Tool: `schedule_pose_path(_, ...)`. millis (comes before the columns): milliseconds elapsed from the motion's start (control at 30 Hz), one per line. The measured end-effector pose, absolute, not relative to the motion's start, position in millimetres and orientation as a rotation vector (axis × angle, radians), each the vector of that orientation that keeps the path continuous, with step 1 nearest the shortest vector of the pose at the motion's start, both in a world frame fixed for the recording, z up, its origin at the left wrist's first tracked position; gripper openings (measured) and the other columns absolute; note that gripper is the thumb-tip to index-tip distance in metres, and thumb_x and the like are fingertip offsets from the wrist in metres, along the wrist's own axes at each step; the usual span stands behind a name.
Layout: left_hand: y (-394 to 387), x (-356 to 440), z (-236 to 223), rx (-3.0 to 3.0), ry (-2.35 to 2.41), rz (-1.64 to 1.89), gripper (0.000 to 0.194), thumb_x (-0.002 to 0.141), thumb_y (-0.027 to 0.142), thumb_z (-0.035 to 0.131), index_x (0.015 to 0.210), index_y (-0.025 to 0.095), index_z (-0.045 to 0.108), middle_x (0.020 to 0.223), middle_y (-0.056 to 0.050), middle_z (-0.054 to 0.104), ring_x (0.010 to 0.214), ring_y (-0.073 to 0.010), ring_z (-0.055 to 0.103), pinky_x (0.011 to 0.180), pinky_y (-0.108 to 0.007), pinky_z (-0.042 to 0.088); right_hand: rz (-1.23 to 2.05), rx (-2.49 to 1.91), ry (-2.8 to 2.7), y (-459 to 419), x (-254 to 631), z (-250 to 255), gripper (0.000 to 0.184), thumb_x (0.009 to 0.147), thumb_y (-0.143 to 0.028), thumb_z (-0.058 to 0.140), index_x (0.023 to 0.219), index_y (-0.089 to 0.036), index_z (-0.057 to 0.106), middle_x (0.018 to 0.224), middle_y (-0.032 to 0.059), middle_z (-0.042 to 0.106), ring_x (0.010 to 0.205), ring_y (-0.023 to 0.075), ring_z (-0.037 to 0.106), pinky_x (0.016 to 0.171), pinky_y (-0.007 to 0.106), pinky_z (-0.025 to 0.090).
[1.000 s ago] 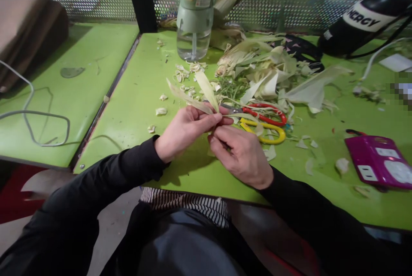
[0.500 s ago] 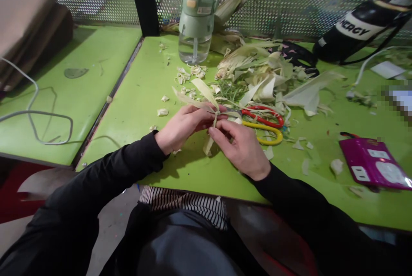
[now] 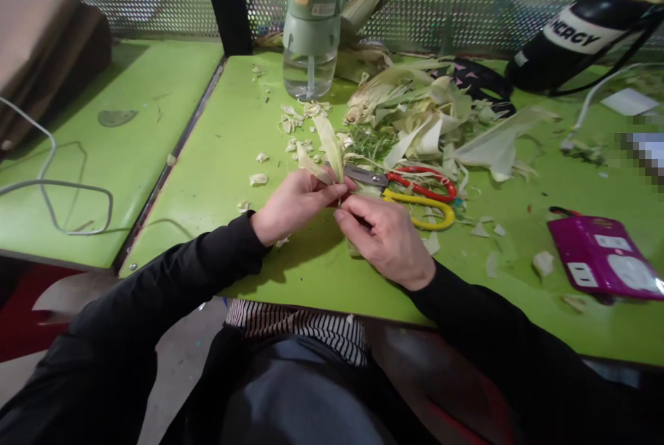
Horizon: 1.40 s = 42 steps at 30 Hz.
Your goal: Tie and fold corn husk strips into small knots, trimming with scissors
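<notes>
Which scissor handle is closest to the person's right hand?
The yellow handle; it's just beyond the right hand, while the red handle lies farther away.

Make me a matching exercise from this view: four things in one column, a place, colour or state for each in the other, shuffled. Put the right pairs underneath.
Things
1. Scissors
2. Drinking bottle with a straw
3. Looped cable
4. Pale husk strip

Descriptions
A. Grey, left of the table seam
B. Pinched in the fingers of the left hand
C. One red handle, one yellow
D. Pale green top, standing upright near the mesh screen

Right pairs: 1-C, 2-D, 3-A, 4-B
</notes>
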<state>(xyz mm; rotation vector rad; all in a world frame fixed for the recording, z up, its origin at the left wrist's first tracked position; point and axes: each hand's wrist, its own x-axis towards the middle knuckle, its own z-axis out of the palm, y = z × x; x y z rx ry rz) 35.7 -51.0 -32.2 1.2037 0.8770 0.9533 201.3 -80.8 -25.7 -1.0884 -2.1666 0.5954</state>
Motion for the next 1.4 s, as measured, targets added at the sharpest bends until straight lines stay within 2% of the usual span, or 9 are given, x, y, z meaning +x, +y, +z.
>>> schedule_pose_path(133,-45.5,32.6,-29.2,1.18,0.921,0.863,0.013,0.087,0.018,0.065,0.078,0.01,0.069,0.081,-0.005,0.071,0.072,-0.0096,0.062,0.078,-0.027,0.054,0.606,-1.151,-2.061,-76.8,207.5,-22.4,0.03,0.096,-0.03,0.055,0.068,-0.02,0.056,0.056,-0.0044,0.048,0.05,0.0102,0.039,0.052,0.027,0.031)
schedule_pose_path(267,-50.0,31.2,-21.0,1.081,0.881,0.656,0.017,0.088,0.011,0.057,0.089,0.011,0.074,0.087,-0.008,0.075,0.078,-0.0116,0.068,0.088,-0.032,0.056,0.476,-1.279,-1.862,-65.6,217.8,-16.5,0.029,0.096,-0.046,0.058,0.087,-0.021,0.069,0.074,0.0012,0.063,0.062,0.0138,0.051,0.057,0.029,0.037)
schedule_pose_path(400,-57.5,32.7,-17.6,1.024,0.797,0.615,0.017,0.089,0.011,0.057,0.09,0.012,0.074,0.092,-0.008,0.077,0.081,-0.0125,0.071,0.093,-0.033,0.055,0.746,-1.217,-1.894,-58.4,220.2,-16.2,0.04,0.09,-0.056,0.063,0.073,-0.021,0.067,0.073,0.0021,0.062,0.071,0.0162,0.055,0.064,0.031,0.043)
schedule_pose_path(567,-56.2,31.8,-20.0,0.956,0.744,0.573,0.011,0.088,0.012,0.062,0.085,0.012,0.072,0.085,-0.008,0.077,0.083,-0.0127,0.072,0.092,-0.031,0.055,1.078,-1.132,-1.633,-59.8,216.7,-21.0,0.028,0.085,-0.046,0.073,0.079,-0.02,0.064,0.067,-0.0031,0.059,0.062,0.0126,0.056,0.061,0.029,0.045)
schedule_pose_path(733,-56.2,34.1,-22.9,0.959,0.831,0.605,0.011,0.087,0.02,0.069,0.087,0.011,0.073,0.085,-0.008,0.077,0.081,-0.012,0.071,0.085,-0.028,0.055,1.111,-1.114,-1.564,-61.0,217.7,-25.4,0.02,0.087,-0.035,0.072,0.076,-0.02,0.063,0.069,-0.003,0.061,0.061,0.0103,0.052,0.057,0.026,0.042)
schedule_pose_path(900,-60.4,38.4,-26.6,0.981,0.87,0.619,0.012,0.088,0.018,0.066,0.084,0.011,0.074,0.08,-0.007,0.077,0.079,-0.0106,0.069,0.081,-0.024,0.052,1.19,-1.04,-1.443,-62.6,217.1,-33.4,0.013,0.089,-0.032,0.069,0.08,-0.024,0.065,0.067,-0.0039,0.056,0.059,0.0108,0.051,0.057,0.027,0.044)
schedule_pose_path(1133,-62.2,37.9,-28.3,0.935,0.795,0.618,0.01,0.087,0.018,0.066,0.083,0.011,0.072,0.083,-0.006,0.077,0.082,-0.0122,0.071,0.088,-0.028,0.053,1.298,-1.098,-1.371,-59.8,216.6,-33.2,0.019,0.086,-0.035,0.072,0.077,-0.023,0.061,0.064,-0.0049,0.053,0.054,0.0092,0.046,0.051,0.024,0.038)
schedule_pose_path(1267,-59.5,36.5,-23.7,0.863,0.798,0.683,0.015,0.087,0.016,0.059,0.08,0.011,0.071,0.09,-0.01,0.078,0.093,-0.0172,0.073,0.098,-0.034,0.053,1.282,-1.174,-1.515,-57.3,217.5,-29.7,0.028,0.09,-0.047,0.066,0.079,-0.021,0.063,0.071,-0.0027,0.059,0.064,0.0109,0.054,0.059,0.025,0.043)
schedule_pose_path(1400,-58.3,34.7,-20.6,0.857,0.746,0.719,0.019,0.088,0.012,0.055,0.093,0.01,0.074,0.097,-0.011,0.078,0.098,-0.0183,0.073,0.101,-0.037,0.052,1.103,-1.234,-1.627,-56.3,218.8,-30.0,0.034,0.094,-0.051,0.059,0.081,-0.021,0.065,0.079,0.0001,0.065,0.072,0.0132,0.058,0.067,0.027,0.046)
